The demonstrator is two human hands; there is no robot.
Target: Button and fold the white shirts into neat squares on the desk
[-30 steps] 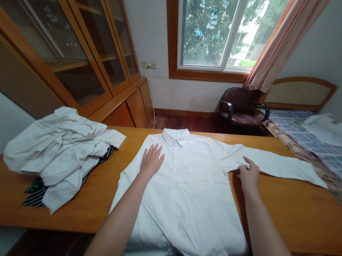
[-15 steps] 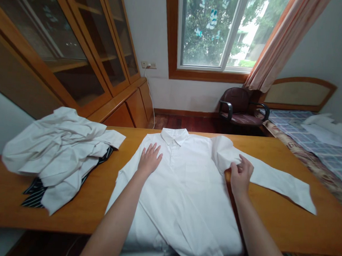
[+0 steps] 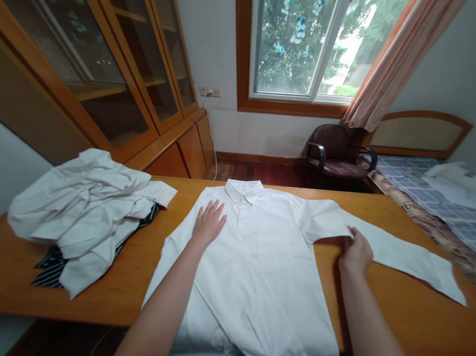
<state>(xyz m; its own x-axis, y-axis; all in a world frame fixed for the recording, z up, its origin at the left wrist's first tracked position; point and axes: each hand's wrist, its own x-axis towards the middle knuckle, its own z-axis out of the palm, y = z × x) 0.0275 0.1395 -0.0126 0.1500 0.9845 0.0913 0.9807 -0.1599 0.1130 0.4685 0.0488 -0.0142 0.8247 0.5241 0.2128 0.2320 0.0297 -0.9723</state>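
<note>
A white collared shirt [image 3: 264,271] lies front up on the wooden table, its collar toward the far edge and its lower part hanging over the near edge. My left hand [image 3: 210,221] rests flat on the shirt's chest, left of the collar, fingers spread. With thumb and fingers pinched, my right hand [image 3: 355,252] grips the lower edge of the sleeve on the right, partway along it. That sleeve stretches out to the right, its cuff near the table's right side. The other sleeve seems to lie folded diagonally across the shirt's lower front.
On the left of the table [image 3: 130,284] sits a heap of crumpled white clothes [image 3: 99,202], with black striped fabric [image 3: 50,271] beneath. Beyond stand a glass-door cabinet [image 3: 156,130], an armchair [image 3: 332,151] and a bed [image 3: 423,184] at the right.
My right hand has moved to the right, drawing the sleeve with it. The bunched upper sleeve now lies flatter and reaches further right. My left hand stays in place on the shirt.
</note>
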